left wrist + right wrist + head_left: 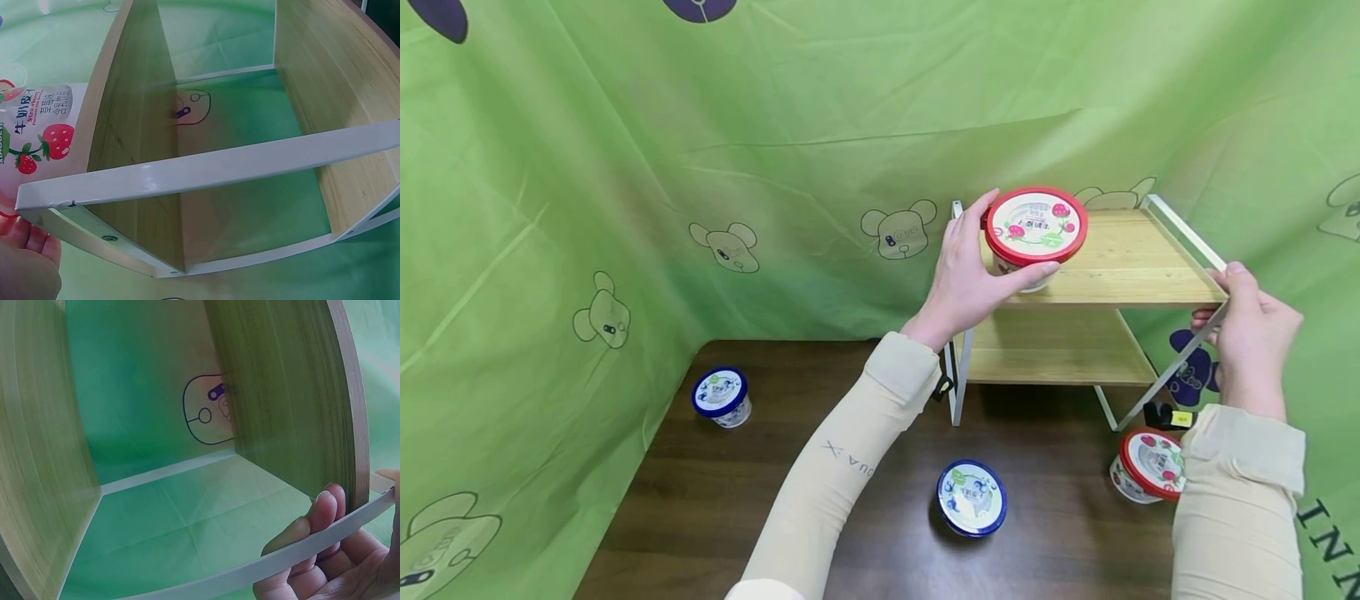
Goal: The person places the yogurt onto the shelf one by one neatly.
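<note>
My left hand [966, 271] grips a tub with a red lid [1036, 225] and strawberry pictures, thumb along its near side. The tub is at the left end of the top board of a two-tier wooden shelf [1150, 258]; in the left wrist view its printed wall [47, 131] shows beside that board. At the shelf's right end my right hand [1255, 333] holds the white metal frame near the top board's front corner. The right wrist view shows its fingers [325, 509] curled around the white bar [312, 544].
Two blue-lidded tubs stand on the dark wooden table [850, 467]: one at the far left [721, 396], one near the front [972, 498]. Another red-lidded tub [1150, 465] sits below the right forearm, partly covered by the sleeve. A green curtain [805, 167] hangs behind and around the table.
</note>
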`<state>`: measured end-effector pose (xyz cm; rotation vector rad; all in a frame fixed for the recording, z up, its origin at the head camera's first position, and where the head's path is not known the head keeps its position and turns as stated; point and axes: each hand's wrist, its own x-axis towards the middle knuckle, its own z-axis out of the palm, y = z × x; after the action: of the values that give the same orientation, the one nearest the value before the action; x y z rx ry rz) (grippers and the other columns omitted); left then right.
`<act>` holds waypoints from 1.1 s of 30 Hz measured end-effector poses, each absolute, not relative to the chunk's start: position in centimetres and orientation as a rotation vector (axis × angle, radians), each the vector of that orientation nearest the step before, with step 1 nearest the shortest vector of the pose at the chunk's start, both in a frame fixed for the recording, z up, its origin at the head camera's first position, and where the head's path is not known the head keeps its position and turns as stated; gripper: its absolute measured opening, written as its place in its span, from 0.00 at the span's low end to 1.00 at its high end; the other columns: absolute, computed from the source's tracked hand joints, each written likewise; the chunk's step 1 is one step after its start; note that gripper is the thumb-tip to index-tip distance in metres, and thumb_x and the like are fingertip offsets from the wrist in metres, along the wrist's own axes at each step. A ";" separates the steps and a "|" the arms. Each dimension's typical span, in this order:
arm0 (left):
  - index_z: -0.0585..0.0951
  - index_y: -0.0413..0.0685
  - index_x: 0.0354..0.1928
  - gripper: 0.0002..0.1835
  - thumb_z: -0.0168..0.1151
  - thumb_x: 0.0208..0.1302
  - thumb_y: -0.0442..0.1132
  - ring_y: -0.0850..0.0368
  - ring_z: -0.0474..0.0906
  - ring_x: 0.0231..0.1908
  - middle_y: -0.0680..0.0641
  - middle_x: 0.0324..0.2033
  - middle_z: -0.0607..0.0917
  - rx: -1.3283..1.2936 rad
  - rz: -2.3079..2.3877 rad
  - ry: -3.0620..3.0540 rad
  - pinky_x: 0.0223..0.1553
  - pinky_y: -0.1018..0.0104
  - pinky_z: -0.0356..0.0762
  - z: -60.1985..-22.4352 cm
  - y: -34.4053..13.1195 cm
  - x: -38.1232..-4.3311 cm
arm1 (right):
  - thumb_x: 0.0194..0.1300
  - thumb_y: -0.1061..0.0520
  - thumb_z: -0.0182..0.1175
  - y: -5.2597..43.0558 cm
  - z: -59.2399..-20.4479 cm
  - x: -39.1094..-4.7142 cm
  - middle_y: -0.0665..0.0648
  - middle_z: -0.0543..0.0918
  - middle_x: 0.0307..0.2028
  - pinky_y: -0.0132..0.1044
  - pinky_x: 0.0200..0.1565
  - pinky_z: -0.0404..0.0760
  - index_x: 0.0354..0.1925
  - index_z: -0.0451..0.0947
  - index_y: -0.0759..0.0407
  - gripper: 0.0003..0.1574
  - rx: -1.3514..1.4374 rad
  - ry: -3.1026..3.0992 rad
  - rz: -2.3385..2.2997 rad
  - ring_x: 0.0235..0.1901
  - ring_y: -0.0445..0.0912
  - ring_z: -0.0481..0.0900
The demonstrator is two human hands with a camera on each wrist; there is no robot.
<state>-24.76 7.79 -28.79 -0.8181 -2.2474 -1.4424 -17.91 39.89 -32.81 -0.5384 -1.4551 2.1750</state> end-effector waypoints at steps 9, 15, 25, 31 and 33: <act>0.60 0.57 0.74 0.52 0.78 0.52 0.61 0.67 0.58 0.61 0.61 0.63 0.70 -0.783 -1.458 -2.256 0.61 0.68 0.63 -28.7 8.0 -25.2 | 0.68 0.47 0.69 39.6 -32.7 -17.8 0.55 0.86 0.23 0.32 0.18 0.79 0.41 0.89 0.56 0.14 -0.539 -1.449 2.172 0.12 0.44 0.76; 0.60 0.57 0.74 0.51 0.77 0.53 0.61 0.68 0.55 0.66 0.60 0.63 0.70 -0.798 -1.442 -2.284 0.70 0.69 0.47 -28.5 8.1 -25.7 | 0.68 0.47 0.69 39.9 -32.9 -17.8 0.54 0.86 0.24 0.32 0.18 0.80 0.43 0.89 0.56 0.15 -0.533 -1.455 2.162 0.13 0.44 0.77; 0.59 0.59 0.77 0.53 0.76 0.54 0.63 0.68 0.54 0.63 0.61 0.65 0.68 -0.735 -1.480 -2.333 0.61 0.64 0.66 -29.1 8.1 -26.0 | 0.68 0.47 0.69 40.1 -33.0 -17.9 0.55 0.86 0.23 0.32 0.18 0.80 0.42 0.89 0.57 0.14 -0.543 -1.445 2.171 0.12 0.45 0.77; 0.59 0.59 0.78 0.54 0.76 0.54 0.63 0.69 0.56 0.60 0.61 0.64 0.69 -0.719 -1.499 -2.334 0.56 0.67 0.69 -29.3 8.1 -26.2 | 0.67 0.46 0.70 40.2 -32.9 -17.8 0.55 0.86 0.24 0.32 0.18 0.80 0.43 0.89 0.56 0.16 -0.549 -1.459 2.163 0.12 0.44 0.77; 0.58 0.59 0.78 0.54 0.75 0.55 0.63 0.69 0.56 0.60 0.61 0.65 0.69 -0.717 -1.505 -2.336 0.57 0.67 0.69 -29.3 8.1 -26.3 | 0.67 0.46 0.70 40.2 -32.8 -17.8 0.55 0.86 0.24 0.32 0.18 0.80 0.43 0.89 0.57 0.16 -0.547 -1.456 2.166 0.12 0.44 0.77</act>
<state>-26.26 8.13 -29.25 -0.7167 -2.3364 -1.5050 -17.77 40.18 -32.84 -0.5467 -1.4562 2.1660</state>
